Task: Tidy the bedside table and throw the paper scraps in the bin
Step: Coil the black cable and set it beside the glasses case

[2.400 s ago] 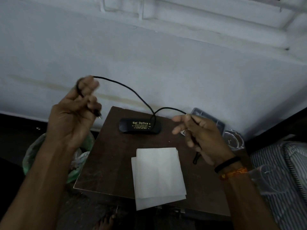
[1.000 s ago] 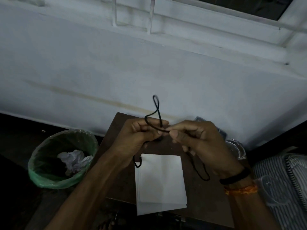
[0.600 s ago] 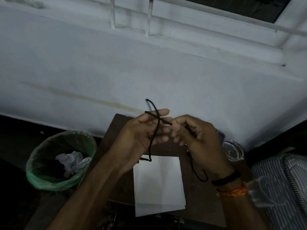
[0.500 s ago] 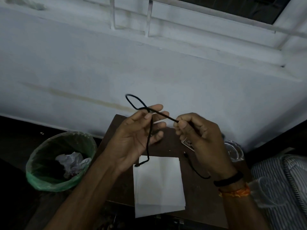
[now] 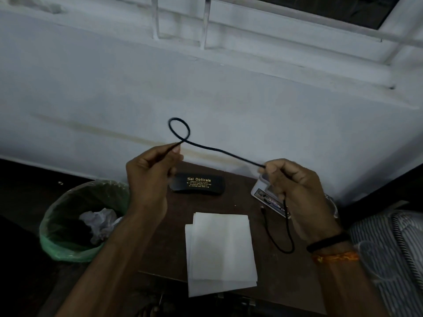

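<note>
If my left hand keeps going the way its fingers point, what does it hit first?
The left hand, pinching the black cable, points up and away toward the wall. Nothing else shows in that line, so likely the wall, though depth is unclear.

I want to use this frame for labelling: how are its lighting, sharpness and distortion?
Head view: dim, bluish light; the bin interior and floor are nearly black. The cable and the print on the glasses case are sharp; the white sheets are bright but not blown out. Wide-angle bending curves the wall's base.
</note>
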{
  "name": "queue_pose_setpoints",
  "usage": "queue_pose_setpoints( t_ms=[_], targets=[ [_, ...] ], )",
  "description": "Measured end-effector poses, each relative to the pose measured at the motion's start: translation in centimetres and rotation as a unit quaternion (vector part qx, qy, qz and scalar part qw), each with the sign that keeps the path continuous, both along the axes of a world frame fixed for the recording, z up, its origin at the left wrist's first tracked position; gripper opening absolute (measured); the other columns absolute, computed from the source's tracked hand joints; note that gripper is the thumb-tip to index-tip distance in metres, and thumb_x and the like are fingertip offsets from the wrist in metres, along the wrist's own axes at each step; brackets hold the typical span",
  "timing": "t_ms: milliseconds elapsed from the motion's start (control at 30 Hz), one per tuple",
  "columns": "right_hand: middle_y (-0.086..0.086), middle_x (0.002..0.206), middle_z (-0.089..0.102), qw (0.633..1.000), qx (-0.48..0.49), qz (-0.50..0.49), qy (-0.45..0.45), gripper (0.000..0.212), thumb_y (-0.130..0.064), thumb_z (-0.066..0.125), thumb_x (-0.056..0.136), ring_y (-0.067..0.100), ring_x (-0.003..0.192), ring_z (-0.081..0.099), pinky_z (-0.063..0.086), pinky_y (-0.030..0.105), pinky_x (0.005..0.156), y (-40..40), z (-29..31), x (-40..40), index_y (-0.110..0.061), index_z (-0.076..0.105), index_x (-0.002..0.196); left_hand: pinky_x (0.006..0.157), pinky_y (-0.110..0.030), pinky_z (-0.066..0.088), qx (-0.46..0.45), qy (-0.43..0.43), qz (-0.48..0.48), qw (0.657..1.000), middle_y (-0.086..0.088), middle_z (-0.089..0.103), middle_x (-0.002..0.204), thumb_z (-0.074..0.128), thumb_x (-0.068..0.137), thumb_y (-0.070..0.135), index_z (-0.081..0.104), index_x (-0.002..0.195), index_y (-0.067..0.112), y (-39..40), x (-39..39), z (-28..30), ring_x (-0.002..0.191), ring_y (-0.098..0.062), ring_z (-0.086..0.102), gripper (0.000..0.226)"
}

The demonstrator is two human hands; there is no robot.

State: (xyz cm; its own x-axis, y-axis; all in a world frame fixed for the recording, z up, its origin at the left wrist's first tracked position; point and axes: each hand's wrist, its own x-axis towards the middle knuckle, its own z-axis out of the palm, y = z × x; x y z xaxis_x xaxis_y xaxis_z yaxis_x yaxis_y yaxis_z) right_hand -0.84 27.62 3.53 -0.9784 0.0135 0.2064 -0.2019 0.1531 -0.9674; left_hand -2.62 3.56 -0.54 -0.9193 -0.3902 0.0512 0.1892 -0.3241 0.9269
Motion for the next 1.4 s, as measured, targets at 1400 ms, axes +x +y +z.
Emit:
queue_pose_setpoints(
  t_ms=[1400],
  targets=[
    [0.001, 0.080, 0.068, 0.974, 0.130, -0.178, -0.048, 0.019, -0.006, 0.048, 0.098, 0.006, 0.072, 0.064, 0.052, 0.031, 0.072, 1.2, -3.1, -1.5, -0.004, 0.067, 0.099, 0.049, -0.019, 0.034, -0.136, -0.065, -0.379, 0.913, -0.005, 0.048, 0.057, 0.054, 0.096, 0.030, 0.071, 0.088, 0.009, -0.2, 0.6, 0.8, 0.050, -0.012, 0.035, 0.028]
  ],
)
